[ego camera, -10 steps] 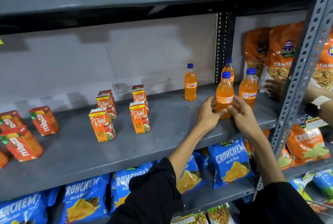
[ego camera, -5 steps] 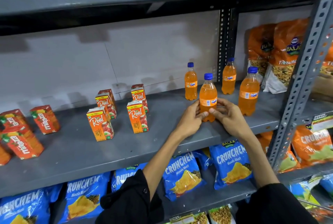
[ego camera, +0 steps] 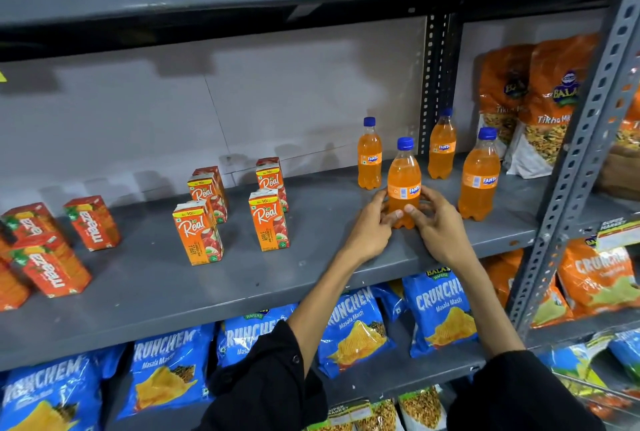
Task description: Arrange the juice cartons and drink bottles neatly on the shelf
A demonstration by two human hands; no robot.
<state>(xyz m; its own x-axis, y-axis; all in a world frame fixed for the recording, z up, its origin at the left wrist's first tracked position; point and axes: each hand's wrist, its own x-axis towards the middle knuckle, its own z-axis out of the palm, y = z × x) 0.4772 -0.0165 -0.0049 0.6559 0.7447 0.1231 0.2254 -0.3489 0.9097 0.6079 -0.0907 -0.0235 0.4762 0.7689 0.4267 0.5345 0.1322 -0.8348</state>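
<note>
Head view: right of centre in the frame, the left hand [ego camera: 369,229] and the right hand [ego camera: 438,226] are cupped around the lower half of an upright Fanta bottle [ego camera: 404,184], fingertips meeting at its front, so both grip it as it stands on the grey shelf [ego camera: 242,278].

Three more Fanta bottles stand nearby: one behind to the left [ego camera: 370,153], one behind to the right [ego camera: 442,145], and one to the right near the shelf front [ego camera: 479,176].

The bottle is tall and narrow, so a sideways push low down could likely tip it, or knock it into the rear bottles. A slide toward the front edge risks a fall.

Readable writing: "Real", "APPLE" and "10/-" on the Real cartons [ego camera: 197,233]; "maaza" on the Maaza cartons [ego camera: 91,222] at the left; "CRUNCHEM Masala Masti" on the blue wafer bags [ego camera: 440,313] below; "Tikha" on the orange Balaji bags [ego camera: 550,101] at upper right.
</note>
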